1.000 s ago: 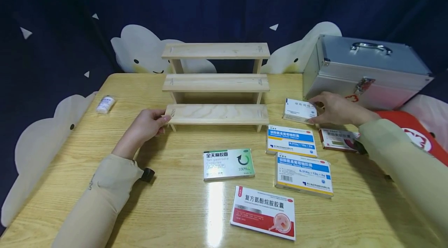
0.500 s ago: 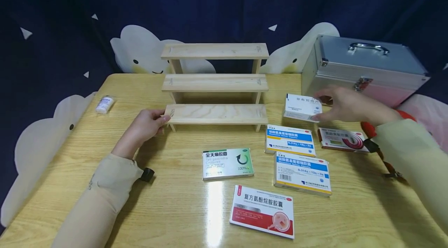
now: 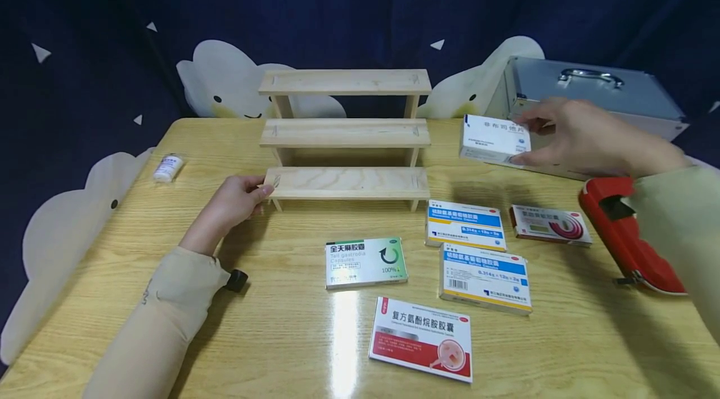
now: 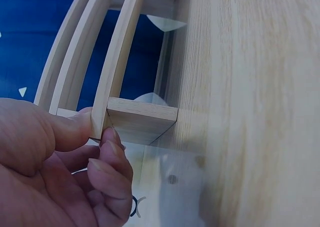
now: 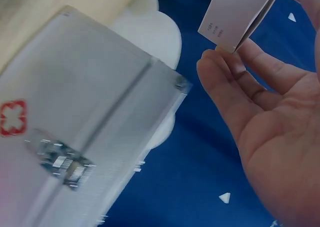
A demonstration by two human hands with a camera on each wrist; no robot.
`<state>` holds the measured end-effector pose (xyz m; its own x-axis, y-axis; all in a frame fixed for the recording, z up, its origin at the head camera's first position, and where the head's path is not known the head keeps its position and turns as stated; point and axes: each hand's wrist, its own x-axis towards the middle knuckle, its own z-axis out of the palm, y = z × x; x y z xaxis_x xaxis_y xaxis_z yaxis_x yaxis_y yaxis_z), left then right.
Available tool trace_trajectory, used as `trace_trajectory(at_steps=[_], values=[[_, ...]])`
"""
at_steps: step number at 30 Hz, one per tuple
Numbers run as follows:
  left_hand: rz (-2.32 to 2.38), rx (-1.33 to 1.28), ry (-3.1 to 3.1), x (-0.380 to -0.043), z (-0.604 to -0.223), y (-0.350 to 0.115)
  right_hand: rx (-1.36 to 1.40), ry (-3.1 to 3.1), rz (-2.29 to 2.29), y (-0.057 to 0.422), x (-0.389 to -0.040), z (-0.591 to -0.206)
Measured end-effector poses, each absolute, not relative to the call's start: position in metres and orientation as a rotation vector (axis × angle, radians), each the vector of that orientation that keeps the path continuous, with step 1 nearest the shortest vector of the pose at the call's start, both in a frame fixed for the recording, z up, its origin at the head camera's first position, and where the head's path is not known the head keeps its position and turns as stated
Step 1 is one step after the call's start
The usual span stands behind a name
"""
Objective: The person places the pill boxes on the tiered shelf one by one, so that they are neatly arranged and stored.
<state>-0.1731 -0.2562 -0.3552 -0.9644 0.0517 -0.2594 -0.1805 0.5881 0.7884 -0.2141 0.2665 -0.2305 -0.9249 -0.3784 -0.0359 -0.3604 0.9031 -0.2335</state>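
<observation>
My right hand (image 3: 585, 133) pinches a white medicine box (image 3: 495, 138) by its right end, held up in the air in front of the silver case. In the right wrist view the same medicine box (image 5: 237, 17) shows its end flap between thumb and fingers. My left hand (image 3: 233, 202) grips the left end of the lowest step of a three-tier wooden shelf (image 3: 349, 181). In the left wrist view the thumb and fingertips of the left hand (image 4: 75, 162) pinch that board's corner (image 4: 102, 119).
Blue-and-white medicine boxes (image 3: 465, 226) lie right of centre, near a dark red box (image 3: 550, 224). A green box (image 3: 365, 263) and a red-and-white box (image 3: 420, 340) lie in front. A small white bottle (image 3: 168, 168) is at left. Behind my right arm are a silver case (image 3: 596, 92) and red pouch (image 3: 635, 242).
My right hand has lifted the white medicine box off the table, upward and slightly right. The left hand keeps its grip on the shelf.
</observation>
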Motion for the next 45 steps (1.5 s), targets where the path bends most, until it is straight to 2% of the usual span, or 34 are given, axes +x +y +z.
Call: trace_trajectory(at_steps=[4, 14, 22, 34, 45], values=[[1.311, -0.101, 2.576, -0.173, -0.355, -0.257, -0.582, 2.982, -0.326, 0.257, -0.222, -0.210], [1.315, -0.111, 2.578, -0.170, -0.354, -0.256, -0.862, 3.017, -0.243, 0.208, -0.253, -0.168], [1.289, -0.091, 2.610, -0.171, -0.355, -0.250, -0.873, 2.986, -0.205, 0.159, -0.284, -0.148], [1.311, -0.079, 2.614, -0.160, -0.365, -0.253, -0.890, 2.912, -0.251, 0.081, -0.321, -0.142], [1.334, -0.045, 2.625, -0.154, -0.367, -0.253, -0.939, 2.806, -0.294, 0.021, -0.338, -0.157]])
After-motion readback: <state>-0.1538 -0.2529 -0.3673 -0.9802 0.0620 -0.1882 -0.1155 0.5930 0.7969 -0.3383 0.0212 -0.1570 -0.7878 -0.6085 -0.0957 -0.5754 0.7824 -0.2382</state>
